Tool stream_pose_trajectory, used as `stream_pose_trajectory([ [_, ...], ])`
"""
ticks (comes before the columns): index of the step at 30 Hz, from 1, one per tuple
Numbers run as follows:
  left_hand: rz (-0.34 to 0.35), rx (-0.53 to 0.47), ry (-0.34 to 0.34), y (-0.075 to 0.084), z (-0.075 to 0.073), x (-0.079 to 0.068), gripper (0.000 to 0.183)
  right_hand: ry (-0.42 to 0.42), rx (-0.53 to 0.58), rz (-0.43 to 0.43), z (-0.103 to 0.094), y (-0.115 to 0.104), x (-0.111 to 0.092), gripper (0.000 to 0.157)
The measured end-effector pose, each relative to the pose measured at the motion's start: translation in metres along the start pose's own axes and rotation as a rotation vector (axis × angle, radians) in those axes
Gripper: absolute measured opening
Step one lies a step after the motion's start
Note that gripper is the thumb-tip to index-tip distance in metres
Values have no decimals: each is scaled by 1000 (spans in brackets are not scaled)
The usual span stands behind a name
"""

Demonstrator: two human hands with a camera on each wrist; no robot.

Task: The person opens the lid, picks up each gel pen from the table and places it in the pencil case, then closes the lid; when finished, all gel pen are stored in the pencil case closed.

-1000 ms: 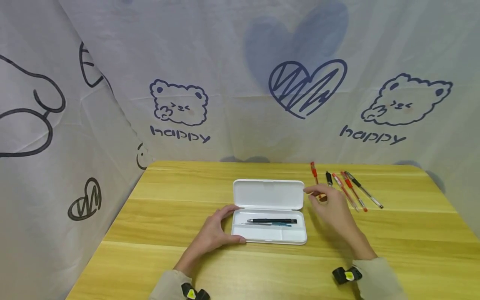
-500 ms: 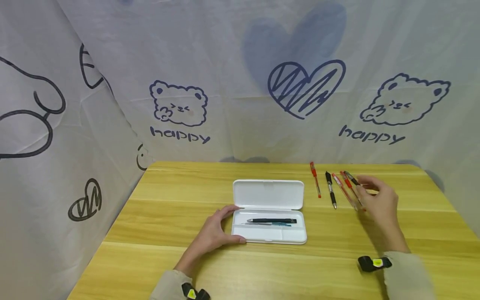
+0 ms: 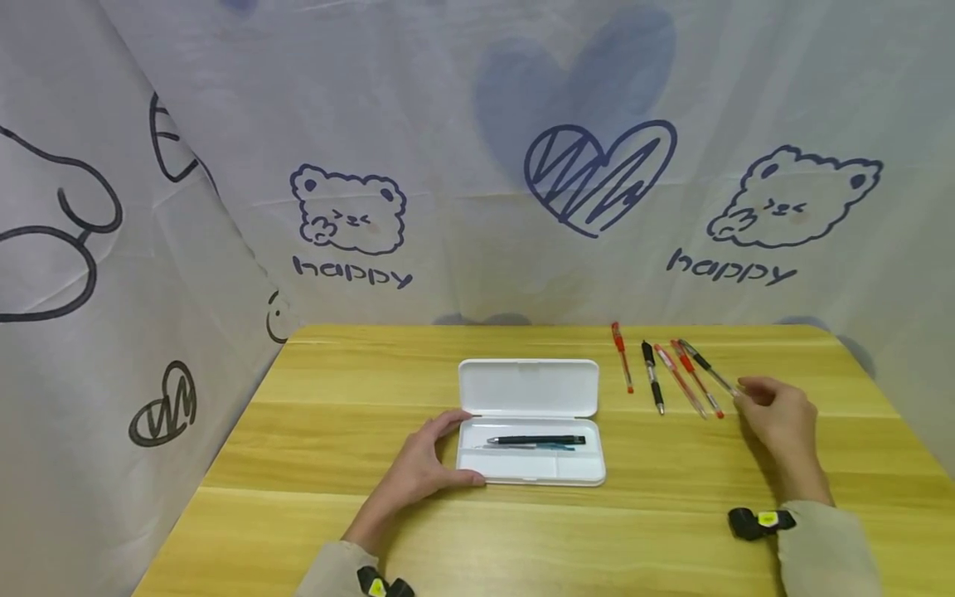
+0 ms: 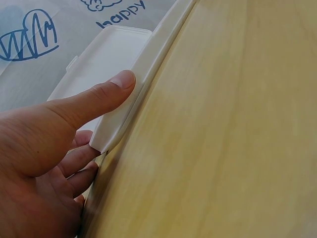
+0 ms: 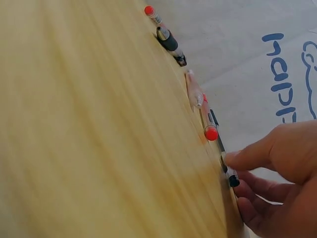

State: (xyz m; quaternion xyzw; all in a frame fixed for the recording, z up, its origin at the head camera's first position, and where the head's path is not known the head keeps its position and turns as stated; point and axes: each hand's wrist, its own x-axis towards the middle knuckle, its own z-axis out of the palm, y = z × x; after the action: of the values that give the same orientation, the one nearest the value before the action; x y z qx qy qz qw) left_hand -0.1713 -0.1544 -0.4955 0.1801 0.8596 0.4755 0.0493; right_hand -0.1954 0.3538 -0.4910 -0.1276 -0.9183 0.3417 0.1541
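My left hand [image 3: 419, 460] holds the left end of an open white pencil case [image 3: 582, 476], thumb along the front edge and fingers at the back corner. In the left wrist view the thumb lies on the case's wall [image 4: 130, 106]. A black pen [image 3: 539, 440] and a thinner teal-and-clear pen [image 3: 555, 447] lie in the case's rear compartment. Over at the right, my right hand [image 3: 783, 419] pinches the near end of a clear gel pen with a black grip [image 3: 705, 365]. The right wrist view shows thumb and fingers at that pen's black end [image 5: 234, 179].
Left of that pen lie a red pen [image 3: 687, 361], a pink-capped pen [image 3: 681, 381], a black-and-silver click pen [image 3: 652, 377] and another red pen [image 3: 622, 356]. A printed white cloth [image 3: 462, 166] hangs behind the wooden table [image 3: 567, 539].
My right hand has moved right, from beside the case's lid across the row of pens to the rightmost pen's near end. The left hand keeps its place on the case.
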Motion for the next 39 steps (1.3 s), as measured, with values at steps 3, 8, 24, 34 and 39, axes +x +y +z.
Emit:
stream_pose_trajectory([
  [3, -4, -4, 0, 0, 0, -1, 90, 17, -30, -19, 1, 2, 0, 28],
  [8, 1, -6, 3, 0, 1, 0, 90, 27, -51, 7, 0, 0, -2, 25],
  [24, 10, -8, 5, -1, 1, 0, 89, 48, 52, 71, -6, -24, 0, 25],
  [34, 6, -6, 6, -2, 0, 0, 89, 86, 155, -132, -9, -65, -8, 19],
  [39, 1, -2, 4, -1, 0, 0, 89, 68, 226, -204, -3, -86, -15, 17],
])
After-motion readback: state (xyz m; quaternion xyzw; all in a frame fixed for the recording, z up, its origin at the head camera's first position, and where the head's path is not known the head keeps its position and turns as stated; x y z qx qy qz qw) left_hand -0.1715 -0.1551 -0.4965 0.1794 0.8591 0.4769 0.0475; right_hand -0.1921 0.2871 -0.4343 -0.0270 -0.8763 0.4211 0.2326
